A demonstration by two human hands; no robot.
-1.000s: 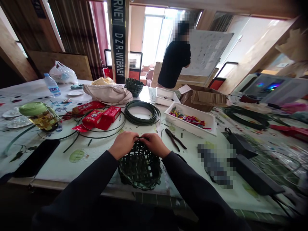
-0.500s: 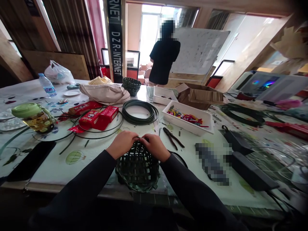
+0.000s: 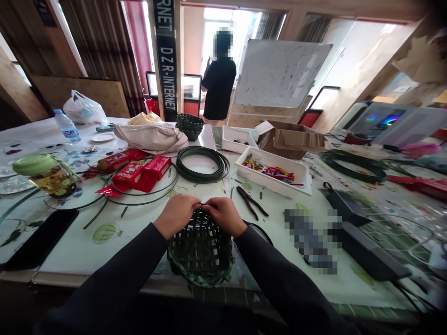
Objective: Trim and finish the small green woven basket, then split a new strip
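Note:
A dark green woven basket [image 3: 200,249] lies tilted at the table's front edge, its open mouth turned toward me. At its far rim, my left hand [image 3: 178,214] and my right hand [image 3: 226,215] meet, thumbs and fingertips pinched close together. Both are closed on the basket's rim; the short strip end between the fingertips is mostly hidden. Right of my right hand lies a pair of pliers [image 3: 252,202] with dark handles. Beyond the hands rests a coil of dark green strip [image 3: 202,164].
White trays [image 3: 296,185] [image 3: 228,145], one with colourful pieces, stand behind the pliers. Left are red boxes [image 3: 157,173], a green-lidded jar [image 3: 45,174] and a black phone [image 3: 42,239]. Black adapters [image 3: 373,251] lie right. Another basket [image 3: 189,125] and a cardboard box [image 3: 293,139] sit farther back; a person [image 3: 220,88] stands beyond.
My hands stay pinched at the basket rim, with only a slight shift of the fingers. The person in the background has moved left. The camera view has shifted a little.

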